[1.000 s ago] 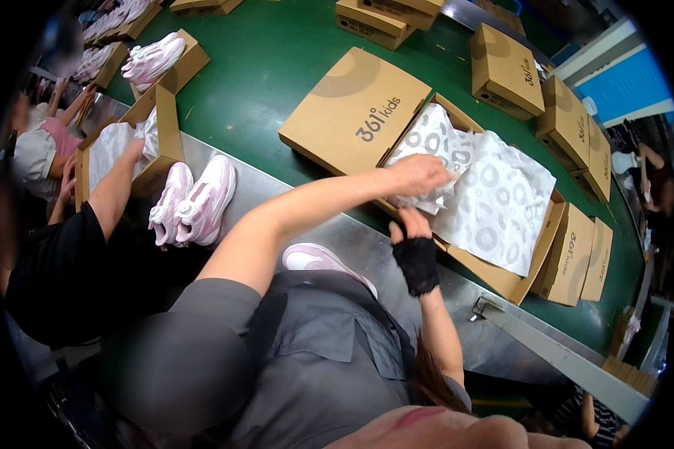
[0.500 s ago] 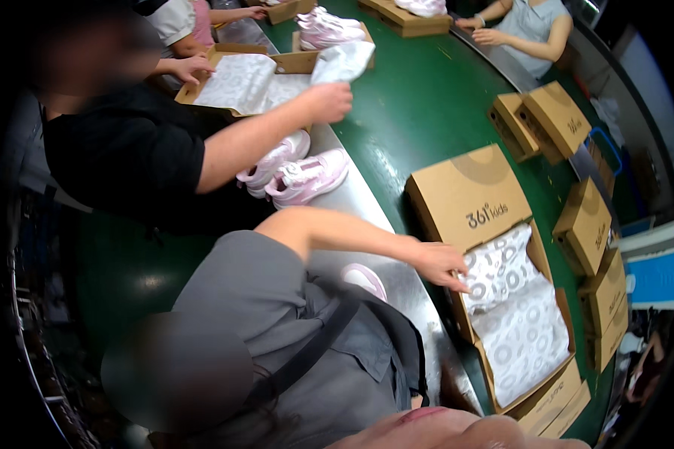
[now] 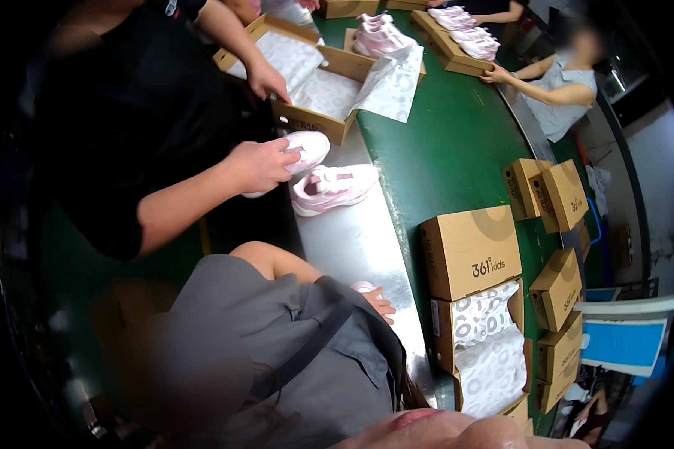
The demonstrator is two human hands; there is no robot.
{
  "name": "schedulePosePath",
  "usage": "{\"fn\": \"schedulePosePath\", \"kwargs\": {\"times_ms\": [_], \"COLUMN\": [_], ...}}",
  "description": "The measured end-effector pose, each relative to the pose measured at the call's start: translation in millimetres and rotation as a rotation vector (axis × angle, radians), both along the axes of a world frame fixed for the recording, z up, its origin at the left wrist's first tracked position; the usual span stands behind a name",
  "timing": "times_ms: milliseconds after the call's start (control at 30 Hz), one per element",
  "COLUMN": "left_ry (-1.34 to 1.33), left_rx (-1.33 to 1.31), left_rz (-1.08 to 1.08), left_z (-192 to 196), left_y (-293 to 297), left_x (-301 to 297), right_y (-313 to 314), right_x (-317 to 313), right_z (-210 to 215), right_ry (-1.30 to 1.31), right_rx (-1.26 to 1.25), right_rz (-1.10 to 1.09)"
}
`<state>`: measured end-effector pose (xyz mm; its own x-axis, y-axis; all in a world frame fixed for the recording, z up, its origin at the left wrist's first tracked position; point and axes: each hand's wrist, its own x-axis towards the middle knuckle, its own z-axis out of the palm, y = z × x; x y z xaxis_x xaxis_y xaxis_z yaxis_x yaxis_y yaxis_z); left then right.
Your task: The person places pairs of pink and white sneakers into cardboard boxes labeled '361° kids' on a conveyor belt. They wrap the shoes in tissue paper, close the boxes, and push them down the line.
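My left hand (image 3: 380,305) is down at the steel table edge, its fingers bent against a pink-and-white shoe (image 3: 363,286). My grey shirt hides most of that shoe and part of my forearm. I cannot see my right hand. Beyond the steel strip stands an open cardboard shoebox (image 3: 445,340) with its lid raised at the far end. Patterned white tissue paper (image 3: 490,374) lines it and lies over its opening.
To the left, a co-worker in black grips one sneaker (image 3: 307,150) beside another sneaker (image 3: 337,187). Their open shoebox (image 3: 314,123) has tissue hanging out. Closed shoeboxes (image 3: 558,288) line the green table's (image 3: 457,157) right side. Across it, a person holds a box (image 3: 457,56) carrying sneakers.
My left hand has left the shoebox tissue and come back to the shoe on the steel edge. The co-worker in black has released the tissue and taken hold of a sneaker.
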<state>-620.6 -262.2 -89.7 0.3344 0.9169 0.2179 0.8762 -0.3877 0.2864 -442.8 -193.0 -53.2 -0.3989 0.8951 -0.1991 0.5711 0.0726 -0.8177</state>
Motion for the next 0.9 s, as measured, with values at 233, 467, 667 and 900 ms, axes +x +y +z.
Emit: {"fn": "schedulePosePath", "kwargs": {"times_ms": [233,467,667,900], "left_ry": [-0.457,-0.268,-0.23,-0.224], "left_rx": [-0.353,-0.369,-0.268,-0.246], "left_rz": [0.096,0.179,0.149,0.151], "left_z": [32,16,15,7], "left_y": [-37,-49,-49,-49], "left_x": [-53,-87,-91,-91], "right_y": [-9,-21,-29,-34], "right_x": [-34,-66,-73,-83], "right_z": [8,16,20,22], "right_ry": [0.031,0.034,0.007,-0.003], "right_rx": [-0.064,-0.114,-0.157,-0.195], "right_rz": [-0.03,-0.012,-0.013,-0.014]}}
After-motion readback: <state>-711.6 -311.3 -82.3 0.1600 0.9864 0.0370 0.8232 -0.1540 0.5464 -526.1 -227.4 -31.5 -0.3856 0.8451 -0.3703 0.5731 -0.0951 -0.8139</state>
